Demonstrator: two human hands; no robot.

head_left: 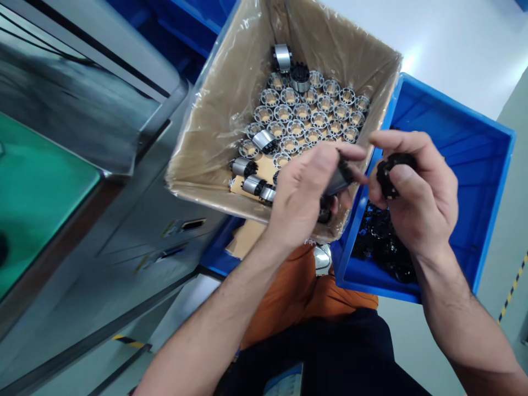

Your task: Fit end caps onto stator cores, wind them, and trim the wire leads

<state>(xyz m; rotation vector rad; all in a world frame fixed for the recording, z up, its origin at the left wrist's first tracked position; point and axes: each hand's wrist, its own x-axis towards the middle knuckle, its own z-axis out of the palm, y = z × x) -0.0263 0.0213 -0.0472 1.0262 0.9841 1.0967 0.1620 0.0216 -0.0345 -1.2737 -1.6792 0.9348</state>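
Note:
My left hand (299, 190) is closed around a stator core (340, 179), dark and blurred, above the near right corner of a lined cardboard box (214, 118). Another black-ended part (325, 210) shows just below those fingers; whether it is held too, I cannot tell. Over the left edge of a blue bin (490, 220), my right hand (427, 203) pinches a round black plastic toothed piece (388, 175) between thumb and fingers. The two hands are close together. Bare slotted metal stator cores (302, 112) stand in rows inside the box.
Several cores with black ends lie tipped in the box, one a silver core (264, 141). Loose black plastic pieces (381, 242) fill the blue bin's near part. A metal machine cabinet (148, 220) with a green surface (41, 192) stands at left. Cardboard sheets (245, 239) lie below the box.

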